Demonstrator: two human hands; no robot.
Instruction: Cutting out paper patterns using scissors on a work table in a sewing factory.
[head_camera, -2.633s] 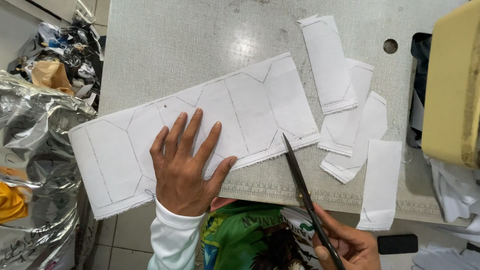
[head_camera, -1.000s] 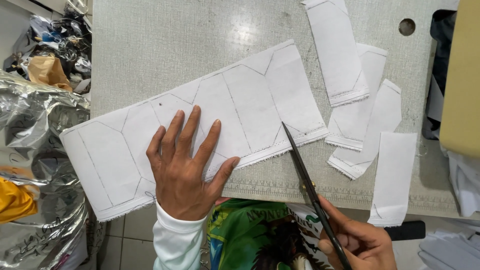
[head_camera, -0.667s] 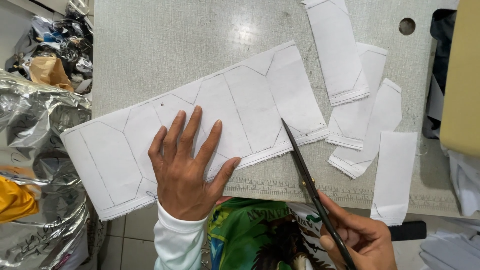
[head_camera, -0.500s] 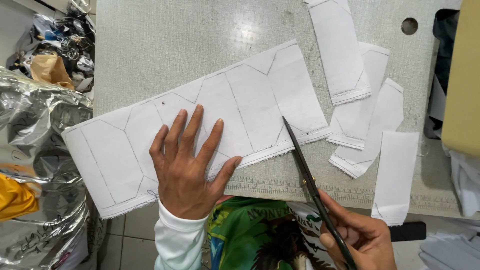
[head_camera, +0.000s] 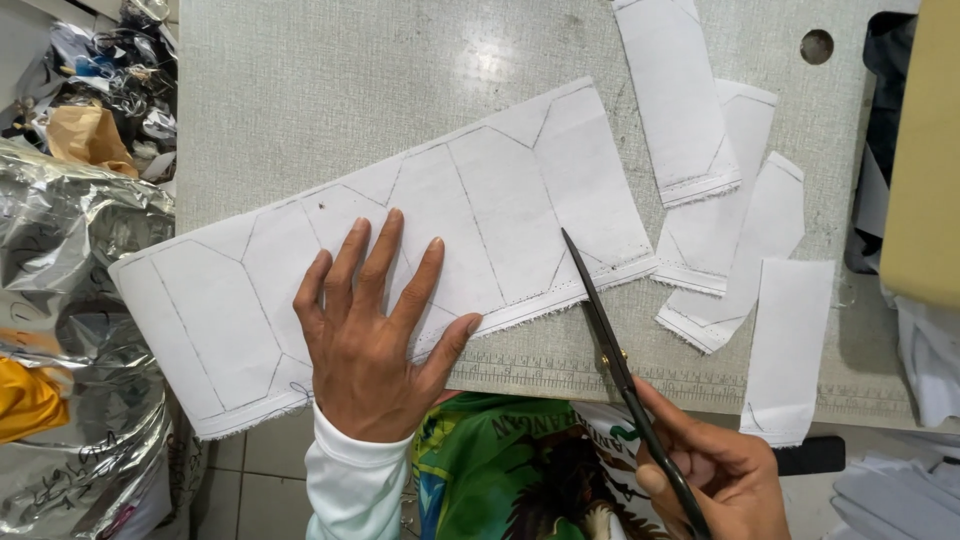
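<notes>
A: Head view, item one: marked white fabric strip (head_camera: 400, 250), long axis near-left to far-right, left end overhanging grey table (head_camera: 350, 90). Left hand (head_camera: 375, 330) flat on it, fingers spread.

B: Scissors (head_camera: 610, 350)?

A: Closed blades point far-left, tip over the strip's near edge; right hand (head_camera: 715, 475) grips handles, partly cut off. Cut pieces (head_camera: 730, 220) lie right.

grey speckled table (head_camera: 330, 90), with a round hole (head_camera: 817, 46) near the far right corner and a ruler strip (head_camera: 560, 372) along the near edge. lay directly on it: a long white fabric strip (head_camera: 500, 200) marked with pencilled hexagons, and four smaller cut white pieces (head_camera: 735, 215) overlapping just beside its right end.
</notes>
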